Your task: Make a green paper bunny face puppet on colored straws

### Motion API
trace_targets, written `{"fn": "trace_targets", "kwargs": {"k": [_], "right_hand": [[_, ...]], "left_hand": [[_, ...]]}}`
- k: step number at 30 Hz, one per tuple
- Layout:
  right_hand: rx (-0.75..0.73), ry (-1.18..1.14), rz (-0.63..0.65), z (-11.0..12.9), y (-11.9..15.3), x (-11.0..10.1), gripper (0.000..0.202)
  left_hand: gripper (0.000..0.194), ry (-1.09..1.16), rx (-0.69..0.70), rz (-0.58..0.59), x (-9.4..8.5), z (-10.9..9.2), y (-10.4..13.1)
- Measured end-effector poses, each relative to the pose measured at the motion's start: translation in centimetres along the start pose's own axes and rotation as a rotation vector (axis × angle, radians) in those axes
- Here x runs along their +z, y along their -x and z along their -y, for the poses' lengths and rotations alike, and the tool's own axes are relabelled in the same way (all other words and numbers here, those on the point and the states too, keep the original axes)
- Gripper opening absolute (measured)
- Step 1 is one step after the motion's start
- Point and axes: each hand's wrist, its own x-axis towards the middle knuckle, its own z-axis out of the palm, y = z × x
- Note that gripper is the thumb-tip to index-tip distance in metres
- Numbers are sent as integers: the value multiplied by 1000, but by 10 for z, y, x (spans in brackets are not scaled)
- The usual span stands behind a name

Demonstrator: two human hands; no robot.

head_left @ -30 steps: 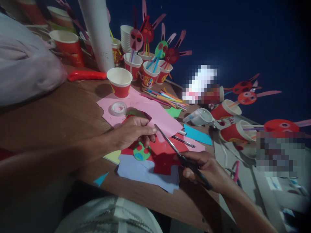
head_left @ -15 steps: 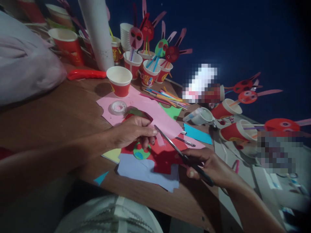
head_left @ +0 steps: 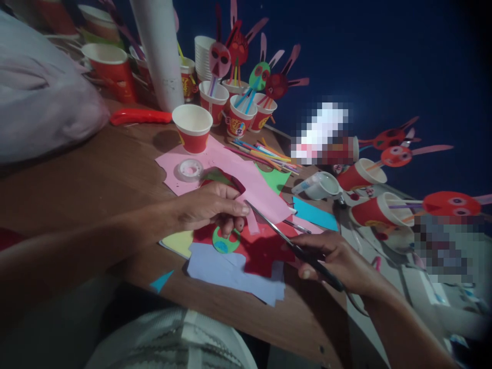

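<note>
My left hand (head_left: 217, 207) pinches the edge of a pink paper sheet (head_left: 265, 192), thumb on top. In my right hand (head_left: 330, 261) is a pair of scissors (head_left: 282, 233) with black handles, its blades pointing at the pink paper just beside my left thumb. A narrow pink strip (head_left: 252, 223) hangs down from the sheet near the blade tips. Below my hands lie red paper (head_left: 261, 256), a green paper disc (head_left: 226, 241) with red and blue patches, and pale blue paper (head_left: 215, 266).
A red-and-white paper cup (head_left: 192, 128) and a tape roll (head_left: 189, 169) sit on the pink paper. Colored sticks (head_left: 265, 156) lie behind. Cups with paper animal heads (head_left: 241, 115) line the back. A white plastic bag (head_left: 46, 92) and a red-handled tool (head_left: 140, 117) are at left.
The whole view has shifted slightly, with most things appearing a little farther right. Both hands keep their hold, and the scissor blades look closer together.
</note>
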Motion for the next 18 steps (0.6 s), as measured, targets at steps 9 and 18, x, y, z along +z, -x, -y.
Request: {"fn": "trace_targets", "kwargs": {"k": [9,18], "right_hand": [[-34,180,52,1,-3,-10,44],[11,196,124,10,-3,-20,49]], "left_hand": [[17,-60,-57,74,-4,1,-1],[19,-91,-71,135,-7,4,-2]]}}
